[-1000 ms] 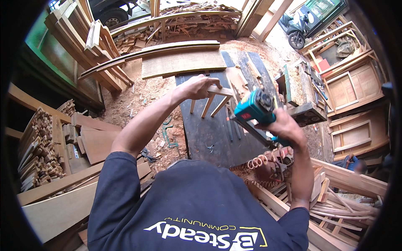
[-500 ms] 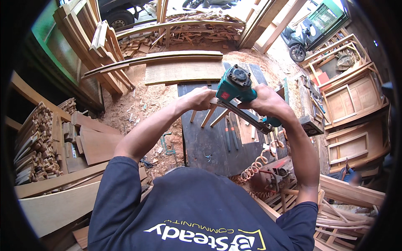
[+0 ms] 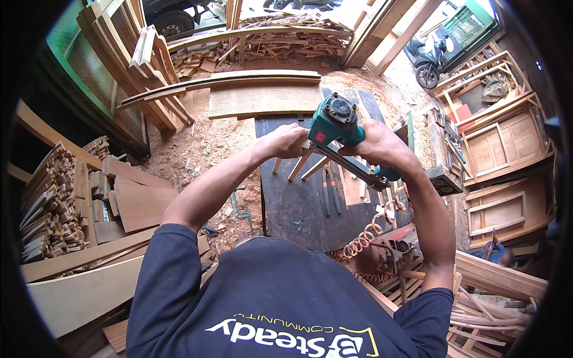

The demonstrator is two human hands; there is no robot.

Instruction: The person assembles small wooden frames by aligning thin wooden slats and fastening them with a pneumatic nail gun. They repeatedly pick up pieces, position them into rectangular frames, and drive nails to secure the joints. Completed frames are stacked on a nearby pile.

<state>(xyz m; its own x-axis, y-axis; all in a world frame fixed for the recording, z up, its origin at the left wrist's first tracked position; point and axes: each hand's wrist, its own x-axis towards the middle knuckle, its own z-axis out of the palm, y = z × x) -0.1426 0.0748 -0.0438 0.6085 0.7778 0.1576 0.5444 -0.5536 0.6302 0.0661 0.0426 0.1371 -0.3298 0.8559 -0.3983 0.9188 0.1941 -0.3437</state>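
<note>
A teal pneumatic nail gun is held above the dark workbench, its long magazine slanting toward the lower right. My right hand is wrapped round its grip. Close to the tool's left side, my left hand is closed on the end of a wooden piece, mostly hidden by the fingers and the gun. Several thin wooden slats stick out below it toward me. A pair of pincers with dark and orange handles lies on the bench nearby. The gun's nose is out of sight.
An orange coiled air hose hangs at the bench's near right, beside a red machine. A wide board lies across the far end. Stacked wood strips fill the left; wooden frames stand at right.
Both hands and the nail gun keep almost the same place. The surroundings have shifted very slightly in the view.
</note>
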